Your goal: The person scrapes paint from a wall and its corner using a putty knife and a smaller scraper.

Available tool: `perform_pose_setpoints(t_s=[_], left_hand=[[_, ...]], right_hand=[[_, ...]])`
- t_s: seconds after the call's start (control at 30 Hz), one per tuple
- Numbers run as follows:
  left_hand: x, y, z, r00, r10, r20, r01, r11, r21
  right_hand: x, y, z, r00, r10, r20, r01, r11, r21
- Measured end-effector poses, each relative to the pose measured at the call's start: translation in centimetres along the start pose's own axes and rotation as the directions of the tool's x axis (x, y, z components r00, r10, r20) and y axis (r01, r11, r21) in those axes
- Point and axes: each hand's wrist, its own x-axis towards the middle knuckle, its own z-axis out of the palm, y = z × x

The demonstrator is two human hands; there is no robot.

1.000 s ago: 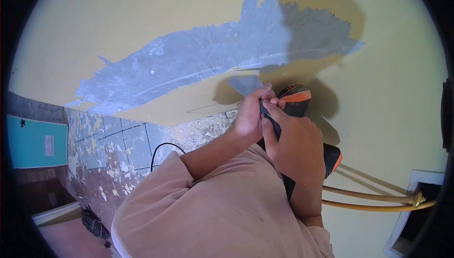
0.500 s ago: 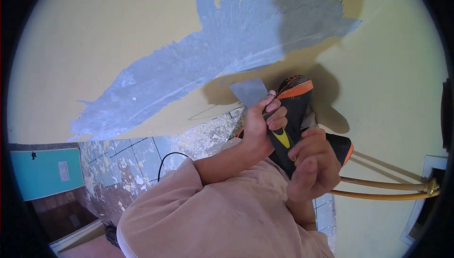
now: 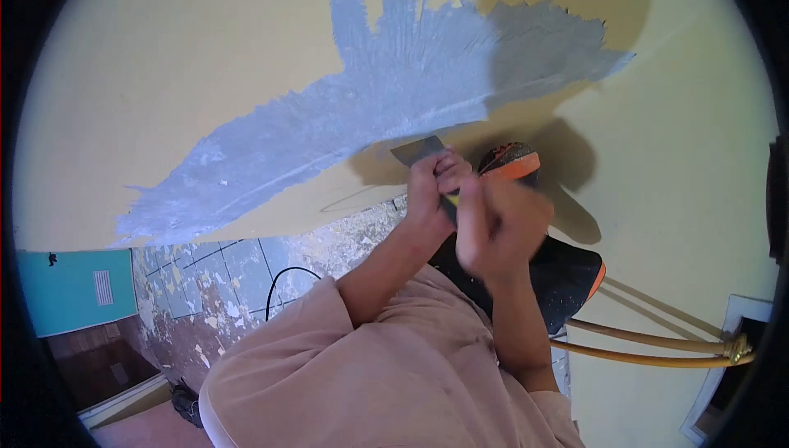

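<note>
My left hand [image 3: 429, 191] is closed round a scraper, gripping it just behind the blade. The flat metal blade [image 3: 417, 150] points up and left, close to the lower edge of the grey-blue bare patch [image 3: 362, 94] on the cream wall. Part of the scraper's dark handle with a yellow mark [image 3: 451, 200] shows between my hands. Over the handle's rear end, my right hand [image 3: 505, 222] is closed, slightly blurred and hiding that end. Beneath and behind it are black-and-orange shoes [image 3: 514, 167].
Paint flakes litter the tiled floor [image 3: 230, 271], where a black cable [image 3: 274, 284] curves. Yellow-orange hoses [image 3: 649, 337] run to a brass fitting [image 3: 737, 349] by a framed opening at right. A teal panel [image 3: 74, 292] stands at far left.
My right hand has moved up and left, closing over the handle's end. The scraper and left hand have shifted slightly left, and the blade now looks darker and more tilted.
</note>
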Motion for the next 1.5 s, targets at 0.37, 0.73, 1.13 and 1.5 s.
perform_pose_setpoints(t_s=[0.37,0.73,1.13,1.5], left_hand=[[0.2,0.5,0.0,0.982,-0.163,0.096,0.182,0.954,-0.240],[0.1,0.7,-1.5,0.979,-0.164,0.120,0.189,0.953,-0.236],[1.8,1.4,-3.7,0.982,-0.186,0.024,0.184,0.933,-0.309],[-2.8,-0.1,1.1,0.985,-0.136,0.104,0.154,0.971,-0.183]], right_hand=[[-1.1,0.1,0.2,0.984,-0.151,-0.097,0.164,0.977,0.138],[-1.7,0.3,-0.3,0.977,-0.116,-0.178,0.142,0.980,0.141],[-2.6,1.5,0.8,0.977,-0.152,-0.152,0.180,0.965,0.192],[-2.3,-0.4,-2.2,0.953,-0.281,0.117,0.284,0.959,-0.009]])
